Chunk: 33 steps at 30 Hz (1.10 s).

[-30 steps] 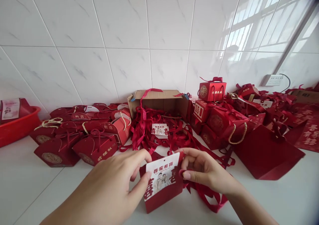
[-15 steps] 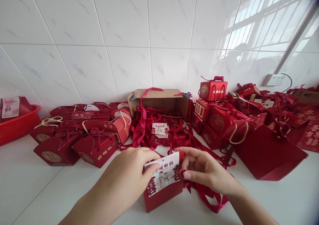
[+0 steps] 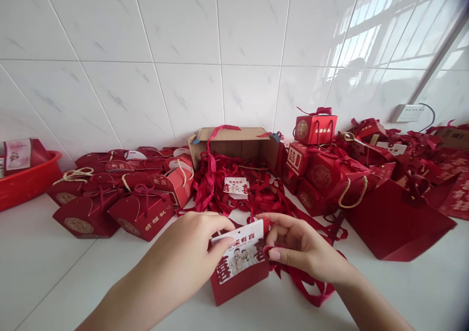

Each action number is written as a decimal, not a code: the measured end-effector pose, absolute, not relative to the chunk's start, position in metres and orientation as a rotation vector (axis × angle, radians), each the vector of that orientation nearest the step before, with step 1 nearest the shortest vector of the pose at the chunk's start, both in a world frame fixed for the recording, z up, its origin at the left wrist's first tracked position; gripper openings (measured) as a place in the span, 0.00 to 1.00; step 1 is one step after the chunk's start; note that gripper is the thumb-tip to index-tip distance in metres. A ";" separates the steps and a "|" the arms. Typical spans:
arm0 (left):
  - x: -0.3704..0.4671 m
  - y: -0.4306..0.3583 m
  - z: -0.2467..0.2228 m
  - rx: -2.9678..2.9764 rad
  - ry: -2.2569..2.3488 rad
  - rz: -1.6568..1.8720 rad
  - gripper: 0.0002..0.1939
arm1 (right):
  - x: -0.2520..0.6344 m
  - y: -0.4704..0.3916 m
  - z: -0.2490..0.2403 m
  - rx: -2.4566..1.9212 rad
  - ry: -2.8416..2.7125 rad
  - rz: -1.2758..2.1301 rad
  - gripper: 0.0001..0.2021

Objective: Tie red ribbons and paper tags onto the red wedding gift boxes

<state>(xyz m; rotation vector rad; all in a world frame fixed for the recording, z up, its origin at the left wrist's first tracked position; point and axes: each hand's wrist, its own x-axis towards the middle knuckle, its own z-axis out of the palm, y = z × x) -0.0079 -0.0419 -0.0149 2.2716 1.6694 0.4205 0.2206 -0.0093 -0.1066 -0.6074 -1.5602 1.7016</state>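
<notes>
A small red gift box [image 3: 242, 287] stands upright on the white table in front of me. Against its front lies a white printed card [image 3: 242, 260] with a cartoon couple and red characters. My left hand [image 3: 196, 243] is closed over the top left corner, thumb on the card and fingers behind the box. At the right edge, my right hand [image 3: 302, 248] pinches dark red ribbon [image 3: 311, 297] between thumb and fingertips. The ribbon trails onto the table below that hand. The back of the box is hidden.
An open cardboard carton [image 3: 236, 138] spills tangled ribbons, with another card [image 3: 236, 186] on top. Finished-looking red boxes [image 3: 141, 216] crowd the left. More boxes [image 3: 315, 128] are stacked right, beside a large red bag [image 3: 397, 223]. A red basin [image 3: 29, 187] stands far left.
The view has shifted slightly. Both hands keep nearly the same hold on the box, card and ribbon.
</notes>
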 end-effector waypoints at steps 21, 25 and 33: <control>-0.009 -0.044 -0.012 2.262 1.612 0.437 0.12 | 0.219 -0.009 -0.106 -0.606 -1.546 1.705 0.27; -0.010 -0.044 -0.011 2.226 1.579 0.439 0.11 | 0.219 -0.011 -0.103 -0.631 -1.553 1.690 0.27; -0.011 -0.042 -0.013 2.305 1.542 0.470 0.11 | 0.229 -0.011 -0.096 -0.659 -1.579 1.173 0.13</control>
